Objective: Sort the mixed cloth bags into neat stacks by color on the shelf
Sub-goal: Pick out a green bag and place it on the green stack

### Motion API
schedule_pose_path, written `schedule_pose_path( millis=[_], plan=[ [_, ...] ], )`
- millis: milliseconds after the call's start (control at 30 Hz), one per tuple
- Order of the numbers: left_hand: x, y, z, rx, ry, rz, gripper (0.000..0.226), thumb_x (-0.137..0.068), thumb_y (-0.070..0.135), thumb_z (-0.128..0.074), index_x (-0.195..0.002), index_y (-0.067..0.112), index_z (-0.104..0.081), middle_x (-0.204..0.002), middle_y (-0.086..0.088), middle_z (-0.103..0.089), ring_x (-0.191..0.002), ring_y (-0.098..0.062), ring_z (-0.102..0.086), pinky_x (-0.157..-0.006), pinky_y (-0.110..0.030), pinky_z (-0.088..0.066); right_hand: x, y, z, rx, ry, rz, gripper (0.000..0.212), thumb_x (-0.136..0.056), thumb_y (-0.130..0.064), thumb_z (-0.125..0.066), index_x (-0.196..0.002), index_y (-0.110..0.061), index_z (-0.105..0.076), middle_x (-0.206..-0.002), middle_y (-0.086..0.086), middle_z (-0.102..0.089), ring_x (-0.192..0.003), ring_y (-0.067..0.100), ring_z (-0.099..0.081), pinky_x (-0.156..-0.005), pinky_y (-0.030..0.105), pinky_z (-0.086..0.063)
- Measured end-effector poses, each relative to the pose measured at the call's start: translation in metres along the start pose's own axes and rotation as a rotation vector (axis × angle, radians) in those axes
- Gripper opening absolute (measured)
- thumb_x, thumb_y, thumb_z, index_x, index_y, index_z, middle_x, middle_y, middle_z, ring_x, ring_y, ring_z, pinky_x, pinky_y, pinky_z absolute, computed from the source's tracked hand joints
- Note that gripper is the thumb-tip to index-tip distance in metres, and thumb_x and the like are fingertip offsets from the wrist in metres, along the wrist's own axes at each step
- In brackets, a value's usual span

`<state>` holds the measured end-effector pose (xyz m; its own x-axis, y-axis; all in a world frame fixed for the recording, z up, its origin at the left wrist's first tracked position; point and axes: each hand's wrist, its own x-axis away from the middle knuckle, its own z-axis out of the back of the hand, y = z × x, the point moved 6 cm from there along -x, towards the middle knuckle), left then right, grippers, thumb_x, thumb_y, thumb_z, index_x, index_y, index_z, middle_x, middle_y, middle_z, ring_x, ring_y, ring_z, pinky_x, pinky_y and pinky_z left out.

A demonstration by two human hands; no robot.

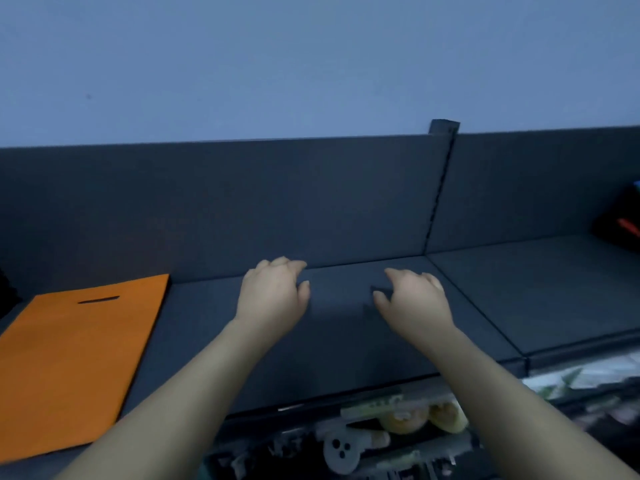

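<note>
Both your arms reach forward over the front edge of the shelf [346, 348], forearms bare and roughly parallel, angling slightly toward each other. Your left hand [273, 289] is palm down over the middle of the shelf, close to the back panel [242, 202]. Its fingers are bent downward at the knuckles and its thumb points right toward the other hand. Your right hand [414, 299] mirrors it just to the right, palm down, fingers bent forward and down, thumb pointing left. The two hands are near each other but apart, with a bare strip of shelf between them.

Neither hand shows anything in its grasp. The fingers are loosely curled with nothing seen between them. In the dim light you cannot tell whether the fingertips touch the shelf surface or hang just above it.

The orange bag [76, 358] lies flat at the left end of the shelf, well left of your left hand. Its handle slot faces the back panel and its near side reaches toward the front edge. Your left forearm passes beside its near right corner.

A slotted post [441, 188] divides the back panel to the right of your right hand. Dark things with a red streak [620, 216] sit at the far right end, too blurred to name. Packaged goods [405, 420] show on the level below the front edge.
</note>
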<state>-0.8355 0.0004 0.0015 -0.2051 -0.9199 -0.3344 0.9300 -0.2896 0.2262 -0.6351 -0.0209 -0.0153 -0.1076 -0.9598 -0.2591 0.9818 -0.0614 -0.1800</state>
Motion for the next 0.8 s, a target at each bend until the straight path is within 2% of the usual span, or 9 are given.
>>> schedule_pose_path(
  millis=[267, 400, 500, 600, 700, 800],
  plan=[
    [-0.023, 0.177, -0.048, 0.076, -0.034, -0.110, 0.044, -0.098, 0.035, -0.043, -0.140, 0.024, -0.046, -0.133, 0.004, -0.054, -0.116, -0.021, -0.049, -0.096, -0.033, -0.040, 0.019, 0.187, 0.054, 0.071, 0.035, -0.132, 0.047, -0.096, -0.037, -0.043, -0.138, -0.017, -0.046, -0.123, 0.003, -0.062, -0.113, 0.021, -0.057, -0.114, 0.034, -0.020],
    [-0.035, 0.256, -0.075, 0.106, -0.065, -0.175, 0.044, -0.098, 0.035, -0.042, -0.141, 0.024, -0.044, -0.135, 0.003, -0.053, -0.118, -0.021, -0.049, -0.098, -0.033, -0.040, 0.030, 0.268, 0.076, 0.101, 0.054, -0.200, 0.047, -0.095, -0.036, -0.044, -0.138, -0.017, -0.047, -0.113, 0.003, -0.065, -0.106, 0.020, -0.060, -0.114, 0.034, -0.021],
    [-0.046, 0.311, -0.094, 0.129, -0.087, -0.228, 0.044, -0.098, 0.036, -0.042, -0.141, 0.025, -0.045, -0.137, 0.003, -0.051, -0.119, -0.020, -0.048, -0.099, -0.033, -0.040, 0.035, 0.321, 0.089, 0.130, 0.063, -0.259, 0.048, -0.095, -0.037, -0.044, -0.139, -0.018, -0.046, -0.102, 0.002, -0.067, -0.100, 0.019, -0.062, -0.114, 0.035, -0.022],
    [-0.064, 0.360, -0.107, 0.166, -0.088, -0.272, 0.044, -0.098, 0.036, -0.042, -0.140, 0.024, -0.046, -0.136, 0.003, -0.052, -0.120, -0.020, -0.048, -0.098, -0.034, -0.040, 0.035, 0.371, 0.102, 0.163, 0.072, -0.314, 0.042, -0.094, -0.035, -0.045, -0.131, -0.016, -0.052, -0.097, 0.001, -0.067, -0.097, 0.019, -0.062, -0.112, 0.034, -0.023],
    [-0.089, 0.411, -0.122, 0.192, -0.090, -0.320, 0.043, -0.097, 0.036, -0.043, -0.139, 0.024, -0.047, -0.133, 0.004, -0.054, -0.117, -0.020, -0.050, -0.097, -0.034, -0.042, 0.028, 0.425, 0.112, 0.158, 0.097, -0.386, 0.044, -0.095, -0.036, -0.046, -0.135, -0.017, -0.049, -0.101, 0.002, -0.068, -0.101, 0.019, -0.062, -0.114, 0.036, -0.021],
    [-0.105, 0.434, -0.128, 0.220, -0.074, -0.345, 0.043, -0.097, 0.036, -0.044, -0.138, 0.024, -0.048, -0.128, 0.003, -0.057, -0.113, -0.020, -0.052, -0.094, -0.033, -0.041, 0.021, 0.449, 0.119, 0.177, 0.100, -0.405, 0.045, -0.095, -0.036, -0.046, -0.135, -0.017, -0.049, -0.105, 0.003, -0.067, -0.105, 0.020, -0.061, -0.115, 0.037, -0.021]
  ],
)
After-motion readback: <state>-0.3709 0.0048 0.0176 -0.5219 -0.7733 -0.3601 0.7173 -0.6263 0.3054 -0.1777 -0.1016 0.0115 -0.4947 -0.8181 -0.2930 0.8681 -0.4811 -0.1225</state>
